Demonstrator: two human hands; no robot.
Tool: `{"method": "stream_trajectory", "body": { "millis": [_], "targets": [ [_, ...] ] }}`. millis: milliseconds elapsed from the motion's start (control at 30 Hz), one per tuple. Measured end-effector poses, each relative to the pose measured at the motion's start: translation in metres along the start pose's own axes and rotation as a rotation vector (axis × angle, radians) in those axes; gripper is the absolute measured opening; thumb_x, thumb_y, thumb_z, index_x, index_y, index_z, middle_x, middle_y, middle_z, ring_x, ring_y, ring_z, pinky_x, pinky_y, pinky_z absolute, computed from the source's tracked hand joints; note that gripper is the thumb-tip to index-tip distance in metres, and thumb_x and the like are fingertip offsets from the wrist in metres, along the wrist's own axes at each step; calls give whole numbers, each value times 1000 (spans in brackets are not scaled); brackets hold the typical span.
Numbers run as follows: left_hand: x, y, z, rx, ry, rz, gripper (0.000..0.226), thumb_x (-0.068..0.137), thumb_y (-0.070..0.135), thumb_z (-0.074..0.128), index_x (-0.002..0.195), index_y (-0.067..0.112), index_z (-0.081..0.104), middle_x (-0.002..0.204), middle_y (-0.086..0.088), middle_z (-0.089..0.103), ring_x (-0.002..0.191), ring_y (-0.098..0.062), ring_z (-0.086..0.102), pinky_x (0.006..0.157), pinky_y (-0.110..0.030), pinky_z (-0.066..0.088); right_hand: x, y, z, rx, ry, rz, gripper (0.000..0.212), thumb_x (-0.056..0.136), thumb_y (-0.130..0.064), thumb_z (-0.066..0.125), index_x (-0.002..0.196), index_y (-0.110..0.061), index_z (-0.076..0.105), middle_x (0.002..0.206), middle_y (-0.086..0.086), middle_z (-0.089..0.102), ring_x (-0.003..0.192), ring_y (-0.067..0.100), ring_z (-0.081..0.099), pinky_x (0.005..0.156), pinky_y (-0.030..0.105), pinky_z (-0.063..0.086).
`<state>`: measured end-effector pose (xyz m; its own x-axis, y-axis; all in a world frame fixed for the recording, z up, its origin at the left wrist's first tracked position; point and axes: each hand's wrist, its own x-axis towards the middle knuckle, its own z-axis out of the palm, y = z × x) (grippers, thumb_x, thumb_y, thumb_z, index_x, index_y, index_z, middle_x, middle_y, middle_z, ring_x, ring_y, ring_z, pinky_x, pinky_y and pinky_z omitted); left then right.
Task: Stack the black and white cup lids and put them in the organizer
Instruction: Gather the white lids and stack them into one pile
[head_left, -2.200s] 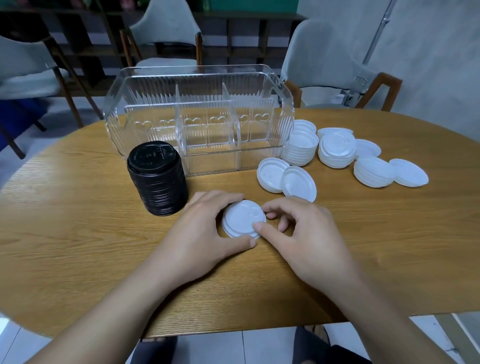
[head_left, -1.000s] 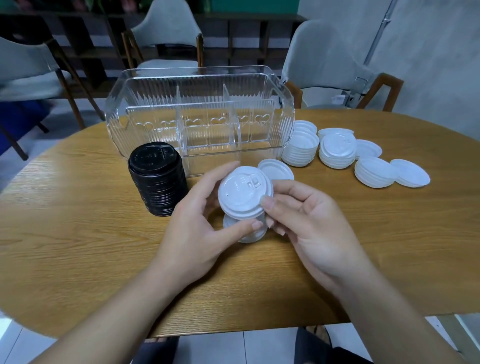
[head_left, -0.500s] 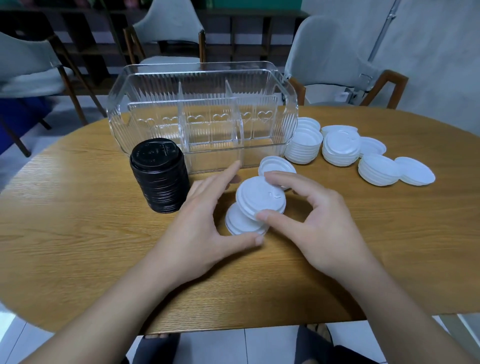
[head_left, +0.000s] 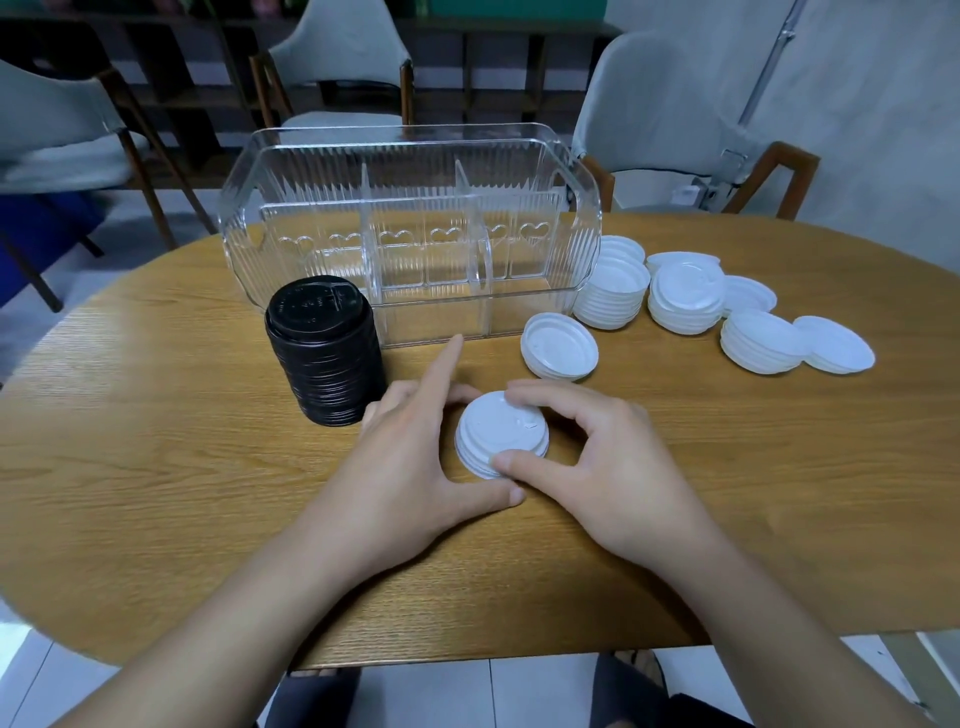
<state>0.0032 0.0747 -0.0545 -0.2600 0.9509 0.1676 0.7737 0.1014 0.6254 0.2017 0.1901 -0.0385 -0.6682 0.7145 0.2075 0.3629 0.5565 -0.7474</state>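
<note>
A short stack of white lids (head_left: 501, 434) sits on the wooden table (head_left: 156, 467) just below the centre of the frame, dome side up, directly between your two hands. Your right hand (head_left: 597, 467) pinches it: the thumb lies against the stack's near rim and the curled forefinger rests on its far top edge. Your left hand (head_left: 410, 467) lies on the stack's left side, thumb stretched along the table beneath the near rim and touching the right thumb, forefinger straight and pointing toward the organizer, the other fingers loosely bent behind the stack; whether they touch it cannot be told.

To the left of centre, just beyond your left hand, stands a tall stack of black lids (head_left: 324, 358). Behind it, in the upper centre, is the clear ribbed organizer (head_left: 415, 208), divided into compartments by transparent partitions. A pair of upturned white lids (head_left: 558, 345) lies to the right of centre, near the organizer's front wall. Further right, several low piles of white lids (head_left: 685, 301) spread toward the right edge, the nearest pile touching the organizer's right end. Upholstered chairs (head_left: 670, 109) stand beyond the table along the top of the frame.
</note>
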Motion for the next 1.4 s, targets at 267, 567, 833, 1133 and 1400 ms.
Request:
{"method": "stream_trajectory", "body": {
  "millis": [267, 567, 833, 1133, 1400],
  "targets": [
    [0, -1, 0, 49, -9, 12, 130, 72, 76, 89, 176, 41, 20, 148, 38, 53, 141, 11, 31, 124, -30, 27, -1, 1, 1, -7, -35, 15, 62, 80, -42, 96, 138, -36, 75, 144, -30, 66, 134, -19, 53, 107, -3, 31],
    [-3, -3, -3, 28, -49, 23, 102, 71, 77, 88, 161, 43, 53, 133, 51, 45, 143, 14, 38, 128, -37, 37, 1, 1, 0, -48, -40, 28, 63, 76, -48, 97, 135, -39, 75, 122, -30, 74, 119, -15, 62, 98, 2, 41],
    [-2, -2, -4, 7, -57, 49, 103, 71, 90, 74, 160, 41, 55, 140, 49, 48, 146, 7, 40, 126, -44, 40, 5, 3, -1, -38, -52, 43, 66, 72, -51, 99, 133, -41, 75, 125, -30, 75, 122, -10, 65, 110, 21, 49],
    [-2, -2, -1, -13, 3, 27, 87, 87, 87, 62, 159, 39, 56, 148, 29, 60, 146, 2, 43, 125, -43, 42, -3, 3, -4, -52, -101, -11, 86, 76, -49, 98, 153, -40, 60, 139, -31, 67, 131, -15, 57, 112, 16, 45],
    [0, -3, 0, -17, 28, 44, 77, 86, 84, 71, 149, 41, 63, 139, 35, 62, 139, 2, 49, 120, -37, 44, -3, 9, -20, -29, -100, 34, 76, 83, -37, 95, 151, -41, 61, 143, -29, 66, 134, -16, 56, 120, 22, 45]
  ]
}}
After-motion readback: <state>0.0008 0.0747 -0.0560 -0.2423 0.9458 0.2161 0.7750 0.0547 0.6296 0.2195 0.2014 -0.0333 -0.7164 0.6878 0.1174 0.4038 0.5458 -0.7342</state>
